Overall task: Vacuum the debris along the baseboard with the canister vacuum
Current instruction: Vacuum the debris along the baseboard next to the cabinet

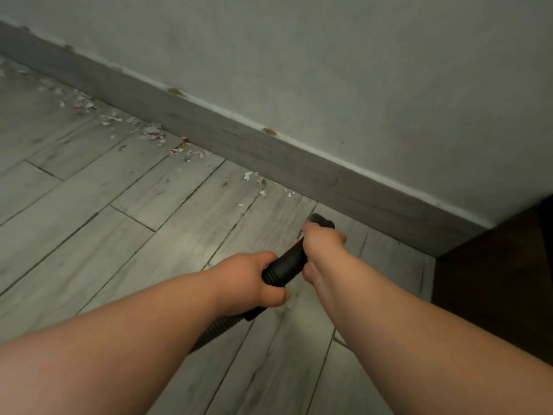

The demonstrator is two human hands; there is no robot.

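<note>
In the head view, both my hands grasp the black vacuum tube. My left hand wraps the near end, where the tube meets the ribbed hose, and the hose runs back under my left forearm. My right hand is curled round the tube farther along, just behind the nozzle tip. The tip points down at the grey plank floor, close to the baseboard. I cannot tell whether it touches the planks.

The debris, small white and red scraps, lies in a loose line along the foot of the baseboard and trails off to the far left. The nearest scraps sit left of and beyond the tip, near the baseboard's lower edge.

On the right, a dark wooden piece of furniture butts against the baseboard, forming a tight corner just right of my right hand. To the left, the floor runs wide beside the baseboard. The pale wall rises above the baseboard's top edge.
</note>
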